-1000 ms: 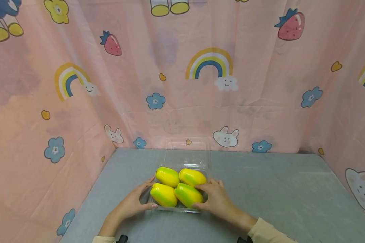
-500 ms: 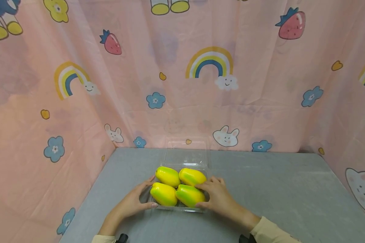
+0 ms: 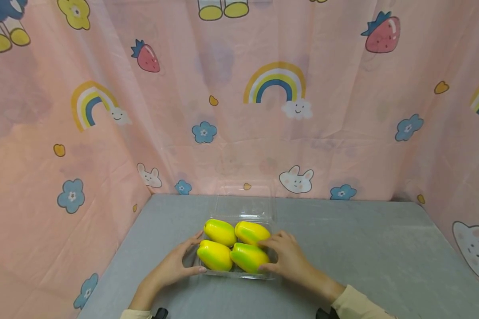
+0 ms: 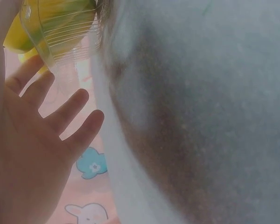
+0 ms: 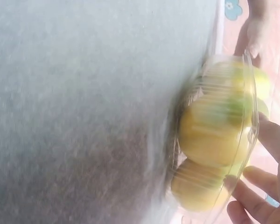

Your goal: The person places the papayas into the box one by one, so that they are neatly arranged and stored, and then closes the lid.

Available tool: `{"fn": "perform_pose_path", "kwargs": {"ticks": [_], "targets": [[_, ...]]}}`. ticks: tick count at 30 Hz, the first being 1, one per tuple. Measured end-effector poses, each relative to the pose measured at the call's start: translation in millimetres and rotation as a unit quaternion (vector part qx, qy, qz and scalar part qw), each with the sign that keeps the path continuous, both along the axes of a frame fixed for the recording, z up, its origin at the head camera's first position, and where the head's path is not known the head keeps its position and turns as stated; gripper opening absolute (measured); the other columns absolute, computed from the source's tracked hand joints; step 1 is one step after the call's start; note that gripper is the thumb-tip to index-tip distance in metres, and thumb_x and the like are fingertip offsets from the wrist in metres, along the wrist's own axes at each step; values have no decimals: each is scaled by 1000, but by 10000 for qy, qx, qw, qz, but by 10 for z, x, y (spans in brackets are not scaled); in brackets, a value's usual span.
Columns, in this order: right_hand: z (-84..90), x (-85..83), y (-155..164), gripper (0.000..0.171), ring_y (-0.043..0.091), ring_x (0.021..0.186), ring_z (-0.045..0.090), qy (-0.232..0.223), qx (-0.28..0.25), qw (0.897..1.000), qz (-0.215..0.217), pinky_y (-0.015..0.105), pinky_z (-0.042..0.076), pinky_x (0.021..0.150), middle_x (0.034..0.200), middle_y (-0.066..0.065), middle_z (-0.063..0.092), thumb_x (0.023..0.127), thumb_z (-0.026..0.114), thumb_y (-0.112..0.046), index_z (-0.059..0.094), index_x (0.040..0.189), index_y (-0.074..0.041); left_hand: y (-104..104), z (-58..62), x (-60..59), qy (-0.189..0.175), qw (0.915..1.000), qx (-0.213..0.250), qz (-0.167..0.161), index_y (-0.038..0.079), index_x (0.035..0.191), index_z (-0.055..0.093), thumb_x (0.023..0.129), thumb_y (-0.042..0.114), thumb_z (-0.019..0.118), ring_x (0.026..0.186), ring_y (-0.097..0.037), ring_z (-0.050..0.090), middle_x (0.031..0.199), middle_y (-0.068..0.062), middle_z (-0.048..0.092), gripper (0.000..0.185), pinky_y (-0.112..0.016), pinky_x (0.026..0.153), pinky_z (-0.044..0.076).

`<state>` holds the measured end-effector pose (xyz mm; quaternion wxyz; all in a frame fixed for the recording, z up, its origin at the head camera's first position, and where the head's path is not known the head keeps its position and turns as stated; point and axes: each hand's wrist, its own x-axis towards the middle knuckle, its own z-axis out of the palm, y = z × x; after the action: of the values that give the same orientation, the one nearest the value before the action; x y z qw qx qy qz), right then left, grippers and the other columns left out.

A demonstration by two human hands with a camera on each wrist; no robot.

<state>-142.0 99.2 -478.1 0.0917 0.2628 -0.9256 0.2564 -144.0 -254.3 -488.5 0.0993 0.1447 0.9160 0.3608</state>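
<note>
Several glossy yellow-green, mango-like fruits lie in two rows in a clear plastic clamshell box (image 3: 239, 275). Its transparent lid (image 3: 243, 207) is raised at the back. At the box's left side is my left hand (image 3: 175, 264), thumb at the near corner; in the left wrist view its straight, spread fingers touch the rim. My right hand (image 3: 289, 259) is at the right side, fingers and thumb loosely bent around the end of the near-right fruit (image 3: 249, 258). In the right wrist view, the right fingertips (image 5: 252, 179) are by the box rim. Whether they press the fruit is unclear.
The box stands on a grey table (image 3: 363, 248), near its middle. A pink printed curtain (image 3: 239, 146) hangs behind the table and along both sides. The raised lid is close to the back curtain.
The near-right fruit has shifted slightly right within the box under my right hand. That hand has since moved a little farther right, its grip loosening. My left hand has stayed put.
</note>
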Motion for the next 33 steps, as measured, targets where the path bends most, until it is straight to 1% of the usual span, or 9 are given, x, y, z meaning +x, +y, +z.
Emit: {"fn": "perform_pose_path", "kwargs": {"ticks": [4, 8, 12, 15, 17, 22, 25, 29, 33], "targets": [[27, -41, 49, 59, 8, 95, 51, 0, -198, 9998, -92, 36, 44, 86, 108, -6, 74, 66, 87, -48, 73, 116, -19, -12, -9, 2, 13, 9999, 99, -53, 31, 143, 45, 76, 54, 80, 151, -37, 28, 166, 4, 25, 79, -62, 117, 31], [48, -117, 109, 57, 11, 99, 54, -418, -485, 9975, -302, 35, 50, 87, 107, -6, 73, 70, 86, -45, 71, 119, -19, -23, -3, 2, 45, 9997, 204, -127, 25, 147, 43, 76, 52, 80, 151, -36, 28, 166, 3, 24, 84, -61, 116, 34], [41, -225, 184, 57, 21, 106, 55, -1038, -989, 9885, -483, 46, 51, 93, 108, 0, 71, 75, 84, -42, 68, 125, -18, -64, 10, -21, 80, 9988, 398, -283, 25, 149, 41, 77, 46, 82, 150, -36, 29, 166, 2, 24, 85, -61, 114, 37], [35, -319, 253, 58, 27, 108, 56, -1241, -1353, 9817, -507, 53, 50, 95, 111, 5, 70, 78, 82, -39, 66, 128, -15, -123, 16, -71, 168, 9971, 631, -385, 24, 151, 40, 79, 37, 82, 148, -36, 33, 165, 0, 28, 84, -62, 112, 39], [20, -393, 304, 59, 29, 109, 58, -1338, -1522, 9779, -513, 55, 49, 97, 114, 7, 70, 81, 80, -38, 63, 131, -13, -166, 18, -121, 273, 9957, 778, -410, 23, 151, 39, 82, 31, 81, 146, -37, 36, 163, -1, 32, 81, -63, 110, 40], [-34, -612, 421, 61, 31, 112, 58, -1648, -1759, 9685, -630, 52, 49, 100, 121, 9, 66, 86, 76, -37, 56, 138, -13, -259, 4, -292, 634, 9926, 962, -383, 16, 151, 40, 90, 19, 71, 139, -40, 44, 157, -10, 42, 68, -63, 106, 44], [-72, -747, 490, 66, 31, 112, 58, -1740, -1824, 9656, -638, 49, 50, 98, 124, 13, 64, 87, 74, -37, 51, 144, -12, -270, 8, -432, 779, 9914, 1013, -293, 11, 149, 41, 96, 15, 64, 137, -43, 46, 154, -15, 44, 59, -63, 105, 44], [-138, -925, 570, 72, 30, 110, 58, -1859, -1881, 9623, -625, 47, 52, 97, 126, 15, 62, 89, 73, -39, 44, 149, -12, -230, 33, -654, 733, 9919, 1030, -123, 11, 149, 42, 100, 22, 59, 137, -42, 47, 154, -15, 45, 54, -63, 108, 43], [-191, -1082, 609, 76, 29, 113, 57, -2113, -1980, 9545, -718, 48, 51, 98, 130, 15, 61, 89, 72, -43, 39, 152, -16, -167, 37, -887, 543, 9932, 1028, -80, 12, 152, 37, 102, 25, 56, 138, -40, 46, 155, -14, 44, 55, -64, 111, 40]]}}
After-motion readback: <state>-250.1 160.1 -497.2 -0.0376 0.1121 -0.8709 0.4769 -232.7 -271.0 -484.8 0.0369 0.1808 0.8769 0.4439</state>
